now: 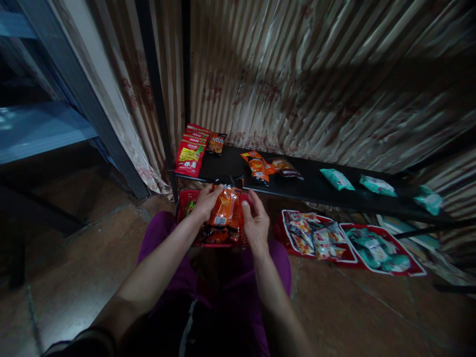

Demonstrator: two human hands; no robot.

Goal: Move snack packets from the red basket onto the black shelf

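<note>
My left hand (207, 201) grips an orange and black snack bag (226, 206) by its upper left side, above a red basket (180, 203). Fingers apart, my right hand (256, 218) is at the right of that bag; a small gap seems to separate them. More orange snack bags (220, 235) lie in the basket below, partly hidden by the held one. Just behind, on a low black shelf (232, 166), stands a row of red snack bags (191, 153) beside an orange-brown bag (216, 143).
An orange snack bag (259, 167) and a brown-filled package (285, 167) lie mid-shelf; green packets (337, 179) are spaced farther right. On the floor at right are red baskets of white-orange packets (312, 233) and green packets (375, 248). A metal post (156, 74) rises at left, before a striped curtain (260, 64).
</note>
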